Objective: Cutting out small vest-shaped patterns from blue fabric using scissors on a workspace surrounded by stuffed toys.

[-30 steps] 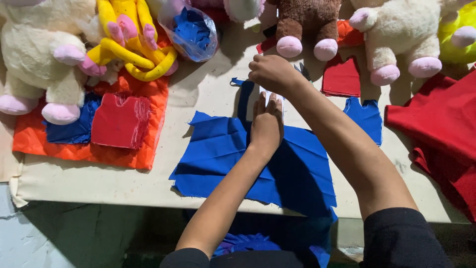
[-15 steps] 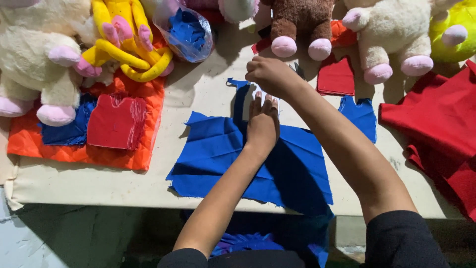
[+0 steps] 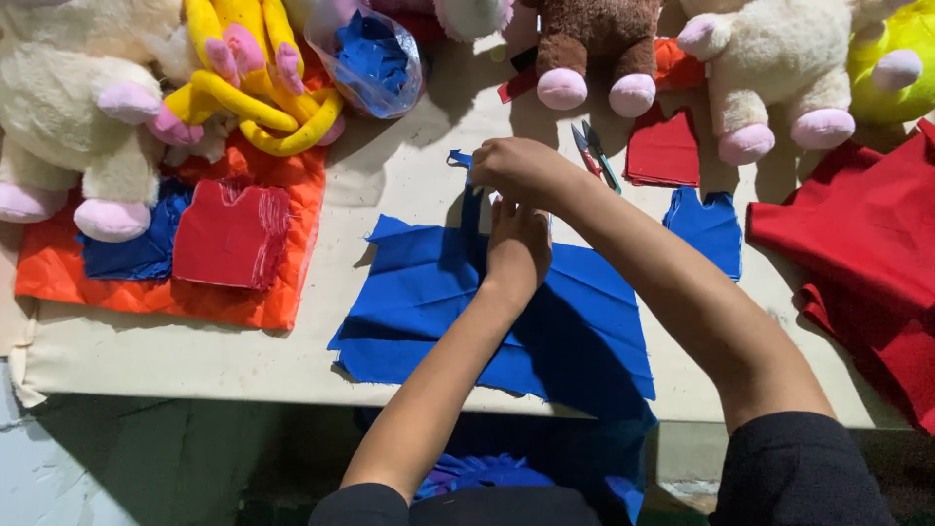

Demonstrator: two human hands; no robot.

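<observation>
Head view — blue cloth (image 3: pixel 429 302), thin woven, creased in long folds, is lying flat mid-desk (image 3: pixel 195 356) with its near edge hanging over the front. Desk top is covered in plain beige sheet, matte.

Left hand (image 3: pixel 518 245) is pressing palm-down on the cloth's far edge, fingers flat and together, gripping nothing. Right hand (image 3: pixel 516 168) is curling just beyond it, fingers closed on a narrow blue strip (image 3: pixel 470 200) that is running up from the cloth; can't tell how tight the pinch is.

Scissors (image 3: pixel 596 156), small, metal blades, are lying just beside the right wrist. A cut blue piece (image 3: pixel 709 226), vest-like shape, is sitting to the right, near a red cut piece (image 3: pixel 664 148) and a big loose red cloth (image 3: pixel 867 244) at the right edge.

Left side — stack of red cut pieces (image 3: pixel 234 234) and blue ones (image 3: pixel 136 248) is resting on an orange cloth (image 3: pixel 166 297).

Clear plastic bag (image 3: pixel 375 60), crinkly, is holding blue scraps. Plush toys are lining the far edge — cream (image 3: pixel 68 107), yellow (image 3: pixel 253 73), brown (image 3: pixel 594 44), another cream (image 3: pixel 779 68) — fuzzy, pink feet.
</observation>
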